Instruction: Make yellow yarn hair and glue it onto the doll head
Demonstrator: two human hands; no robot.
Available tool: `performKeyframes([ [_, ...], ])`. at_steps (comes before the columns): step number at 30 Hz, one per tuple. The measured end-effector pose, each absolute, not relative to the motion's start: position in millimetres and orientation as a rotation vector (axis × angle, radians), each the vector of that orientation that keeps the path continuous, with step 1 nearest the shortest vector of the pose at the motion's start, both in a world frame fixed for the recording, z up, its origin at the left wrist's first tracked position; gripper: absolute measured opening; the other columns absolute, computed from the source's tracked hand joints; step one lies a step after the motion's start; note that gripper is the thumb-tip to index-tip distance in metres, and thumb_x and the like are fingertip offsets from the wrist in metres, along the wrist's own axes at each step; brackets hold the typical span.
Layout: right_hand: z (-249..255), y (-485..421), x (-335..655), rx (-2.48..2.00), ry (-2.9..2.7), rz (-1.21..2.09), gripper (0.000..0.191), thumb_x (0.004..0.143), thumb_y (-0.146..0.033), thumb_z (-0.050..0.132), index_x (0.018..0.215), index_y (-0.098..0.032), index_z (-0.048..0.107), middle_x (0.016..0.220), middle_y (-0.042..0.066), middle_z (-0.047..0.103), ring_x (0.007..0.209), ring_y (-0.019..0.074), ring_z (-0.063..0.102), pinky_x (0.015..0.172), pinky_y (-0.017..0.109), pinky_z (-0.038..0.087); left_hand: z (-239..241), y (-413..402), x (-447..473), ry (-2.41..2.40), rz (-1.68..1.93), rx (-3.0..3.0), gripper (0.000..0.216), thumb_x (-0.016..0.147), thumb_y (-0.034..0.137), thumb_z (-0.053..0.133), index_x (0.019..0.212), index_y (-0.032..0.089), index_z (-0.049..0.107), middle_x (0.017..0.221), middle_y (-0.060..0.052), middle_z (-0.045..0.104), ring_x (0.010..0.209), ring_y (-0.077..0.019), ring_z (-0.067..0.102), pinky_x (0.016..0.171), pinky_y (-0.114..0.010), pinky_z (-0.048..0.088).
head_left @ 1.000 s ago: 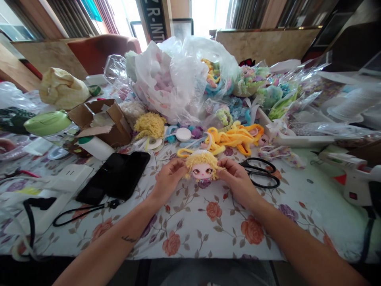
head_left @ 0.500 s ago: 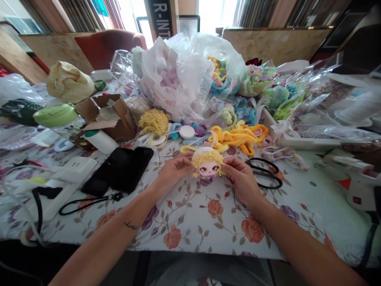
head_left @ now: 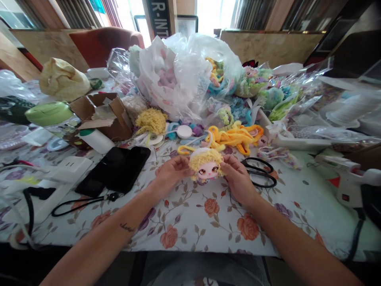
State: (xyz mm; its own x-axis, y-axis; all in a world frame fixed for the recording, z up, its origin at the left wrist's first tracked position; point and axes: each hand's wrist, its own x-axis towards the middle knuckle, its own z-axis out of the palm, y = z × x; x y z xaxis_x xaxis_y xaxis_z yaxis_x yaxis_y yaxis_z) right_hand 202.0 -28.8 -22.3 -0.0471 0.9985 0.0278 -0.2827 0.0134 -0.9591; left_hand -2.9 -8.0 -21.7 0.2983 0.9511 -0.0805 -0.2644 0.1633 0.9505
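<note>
Left grip (head_left: 173, 171): thumb and fingers together, clamped on the curly yellow hair at one side of the doll head (head_left: 206, 167); right grip (head_left: 238, 174): likewise clamped, on the opposite side of the same hair. The doll head sits directly between the two grips, over the tabletop (head_left: 190, 226), which carries a cloth printed with flowers; whether its underside touches the cloth cannot be told. Its printed face, with brown eyes, is turned toward the wearer; a white edge shows along the top of the hair.

Just beside the right grip, on its outer side: scissors (head_left: 262, 172), black handle loops outward; farther out on that side: a glue gun (head_left: 345, 174) with a red trigger. Just beyond both grips: a tangle of orange-yellow plush strips (head_left: 235, 139); beyond the left grip: a white disc (head_left: 184, 131) and a curly yellow bundle (head_left: 152, 121).

Outward of the left grip: two flat black devices (head_left: 127, 169), set side by side; past these, a white power strip (head_left: 70, 170); beyond the devices, a white bottle (head_left: 99, 141) with a green cap, lying tilted against a cardboard box (head_left: 122, 117). Well beyond both grips: a large translucent plastic bag (head_left: 190, 79), filled with soft coloured pieces.
</note>
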Motion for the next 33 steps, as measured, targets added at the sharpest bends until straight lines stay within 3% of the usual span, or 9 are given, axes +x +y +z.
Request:
performKeyframes([
  [4, -16, -30, 205, -0.819, -1.096, 1.380, 0.015, 0.073, -0.032, 0.070, 0.076, -0.025, 0.057, 0.118, 0.003, 0.061, 0.100, 0.0225, 0.059, 0.078, 0.034, 0.049, -19, -8, -5, 0.735, 1.230, 1.189, 0.045, 0.054, 0.010, 0.082, 0.092, 0.020, 0.060, 0.108, -0.003, 0.059, 0.099, -0.0179, 0.057, 0.084, -0.028, 0.047],
  [7, -12, -30, 208, -0.751, -1.114, 1.404, 0.014, 0.071, -0.029, 0.073, 0.075, -0.026, 0.060, 0.128, 0.001, 0.057, 0.109, 0.0247, 0.057, 0.080, 0.036, 0.050, -17, -8, -9, 0.677, 1.245, 1.305, 0.065, 0.059, 0.010, 0.080, 0.118, 0.025, 0.057, 0.122, -0.006, 0.056, 0.112, -0.0219, 0.052, 0.091, -0.031, 0.046],
  [11, -11, -28, 211, -0.747, -1.098, 1.444, 0.015, 0.067, -0.028, 0.076, 0.072, -0.026, 0.062, 0.128, 0.000, 0.058, 0.110, 0.0237, 0.057, 0.076, 0.033, 0.051, -13, -10, -12, 0.684, 1.151, 1.347, 0.066, 0.063, 0.012, 0.078, 0.124, 0.025, 0.057, 0.135, -0.009, 0.050, 0.119, -0.0276, 0.050, 0.096, -0.035, 0.044],
  [15, -9, -30, 211, -0.749, -1.056, 1.491, 0.017, 0.064, -0.027, 0.078, 0.069, -0.025, 0.062, 0.124, 0.000, 0.060, 0.102, 0.0213, 0.060, 0.069, 0.029, 0.050, -9, -13, -10, 0.668, 1.151, 1.308, 0.063, 0.060, 0.013, 0.080, 0.120, 0.021, 0.062, 0.134, -0.011, 0.053, 0.124, -0.0320, 0.046, 0.099, -0.038, 0.042],
  [19, -10, -32, 206, -0.795, -1.025, 1.455, 0.019, 0.065, -0.029, 0.077, 0.068, -0.023, 0.059, 0.099, 0.001, 0.067, 0.077, 0.0157, 0.061, 0.062, 0.026, 0.047, -10, -15, -7, 0.679, 1.083, 1.132, 0.063, 0.063, 0.014, 0.078, 0.121, 0.025, 0.058, 0.129, -0.008, 0.058, 0.118, -0.0299, 0.053, 0.094, -0.036, 0.046],
  [22, -14, -32, 202, -0.894, -1.028, 1.361, 0.016, 0.071, -0.030, 0.072, 0.071, -0.023, 0.057, 0.077, -0.003, 0.062, 0.065, 0.0113, 0.055, 0.060, 0.023, 0.044, -12, -16, -5, 0.677, 0.977, 0.921, 0.061, 0.071, 0.019, 0.073, 0.127, 0.026, 0.050, 0.124, -0.007, 0.060, 0.110, -0.0261, 0.059, 0.088, -0.034, 0.049],
  [25, -17, -33, 199, -1.023, -1.097, 1.246, 0.014, 0.078, -0.033, 0.067, 0.075, -0.023, 0.057, 0.076, -0.002, 0.060, 0.072, 0.0128, 0.057, 0.066, 0.024, 0.044, -11, -16, -3, 0.653, 0.900, 0.792, 0.053, 0.078, 0.021, 0.067, 0.128, 0.025, 0.048, 0.124, -0.007, 0.060, 0.110, -0.0248, 0.059, 0.091, -0.037, 0.049],
  [29, -15, -36, 194, -1.129, -1.250, 1.075, 0.014, 0.084, -0.037, 0.059, 0.083, -0.023, 0.060, 0.097, 0.002, 0.064, 0.097, 0.0183, 0.058, 0.083, 0.029, 0.044, -7, -16, -2, 0.607, 0.875, 0.693, 0.034, 0.086, 0.025, 0.057, 0.119, 0.018, 0.055, 0.125, -0.009, 0.059, 0.112, -0.0272, 0.058, 0.098, -0.048, 0.045],
  [33, -12, -38, 192, -1.086, -1.311, 0.968, 0.009, 0.086, -0.032, 0.057, 0.087, -0.024, 0.063, 0.105, 0.003, 0.065, 0.109, 0.0185, 0.055, 0.089, 0.029, 0.043, -7, -15, -3, 0.571, 0.873, 0.598, 0.032, 0.092, 0.027, 0.046, 0.119, 0.013, 0.057, 0.129, -0.011, 0.057, 0.116, -0.0274, 0.055, 0.102, -0.048, 0.043],
])
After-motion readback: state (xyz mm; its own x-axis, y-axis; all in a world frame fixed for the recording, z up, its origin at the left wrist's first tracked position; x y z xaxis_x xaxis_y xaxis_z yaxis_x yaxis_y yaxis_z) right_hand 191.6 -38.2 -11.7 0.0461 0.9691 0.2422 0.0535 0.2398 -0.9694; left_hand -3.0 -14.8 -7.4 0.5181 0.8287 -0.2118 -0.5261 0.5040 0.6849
